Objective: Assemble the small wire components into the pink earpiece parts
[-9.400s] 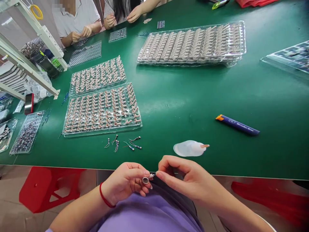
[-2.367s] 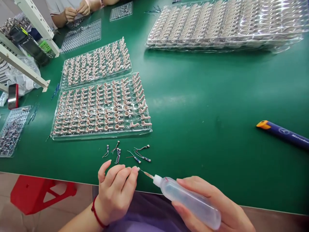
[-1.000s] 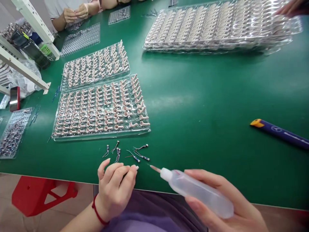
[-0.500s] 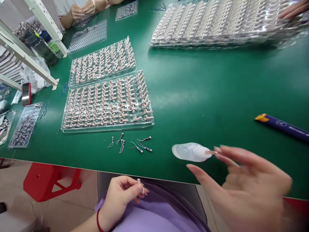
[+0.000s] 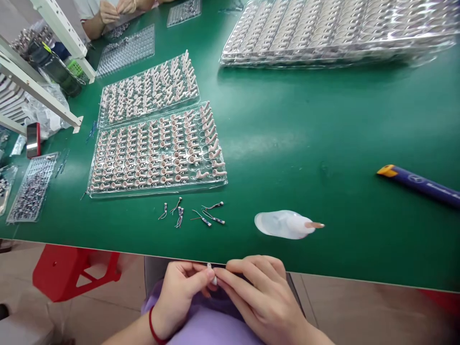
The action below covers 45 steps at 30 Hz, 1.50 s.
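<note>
One white part (image 5: pixel 214 281) — left grip (image 5: pixel 180 292) pinching it | right grip (image 5: pixel 259 292): hold unclear | blue tool (image 5: pixel 426 184) — star emblem (image 5: pixel 416 178), lettering (image 5: pixel 443 190) blurred

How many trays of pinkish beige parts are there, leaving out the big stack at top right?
2: a near tray just past the loose wired pieces, and a far tray right beyond it. More may be hidden underneath.

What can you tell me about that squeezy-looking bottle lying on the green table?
The bottle is translucent and whitish, apparently soft plastic, with a rounded body, a whiter cap and a narrow tan tip. It lies on its side near the table's near edge, tip pointing right, to the right of the small wired pieces. Only the table touches it. Its contents are unclear.
</note>
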{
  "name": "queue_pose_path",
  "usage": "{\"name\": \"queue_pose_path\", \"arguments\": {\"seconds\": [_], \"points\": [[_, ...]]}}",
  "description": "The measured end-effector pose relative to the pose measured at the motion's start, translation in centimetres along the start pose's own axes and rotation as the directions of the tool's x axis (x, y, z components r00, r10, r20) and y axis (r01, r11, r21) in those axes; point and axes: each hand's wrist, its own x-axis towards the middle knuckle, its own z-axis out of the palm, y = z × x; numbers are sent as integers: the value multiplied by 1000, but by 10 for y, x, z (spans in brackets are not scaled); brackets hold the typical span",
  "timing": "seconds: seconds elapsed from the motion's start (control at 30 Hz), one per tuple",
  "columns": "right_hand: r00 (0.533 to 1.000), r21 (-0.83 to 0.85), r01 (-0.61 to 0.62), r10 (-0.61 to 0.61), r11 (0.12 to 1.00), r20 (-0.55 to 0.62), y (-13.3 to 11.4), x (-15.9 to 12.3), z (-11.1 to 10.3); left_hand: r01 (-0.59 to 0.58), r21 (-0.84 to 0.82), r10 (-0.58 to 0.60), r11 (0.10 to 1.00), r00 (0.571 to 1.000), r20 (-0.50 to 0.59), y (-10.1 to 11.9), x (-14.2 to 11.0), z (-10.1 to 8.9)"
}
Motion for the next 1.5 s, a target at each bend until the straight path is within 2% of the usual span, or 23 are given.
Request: {"name": "queue_pose_path", "arguments": {"seconds": [0.6,0.83,1.3,1.4,1.5], "points": [[1000,-5,18,-18,1000,-23,-1,-1,5,-58,-48,60,997,998,36,-8,3,-4],[995,-6,9,-9,1000,-99,0,-10,15,-68,-41,69,997,997,23,-8,4,-4],[997,-21,-4,3,1000,-79,-1,-11,14,-95,-54,96,994,995,12,-12,6,-3],[998,-27,11,-13,1000,-68,0,-9,11,-104,-11,104,995,995,13,-11,5,-5],[998,-7,38,-39,999,-53,1,-7,6,-147,140,144,979,989,28,-3,-3,-8]]}}
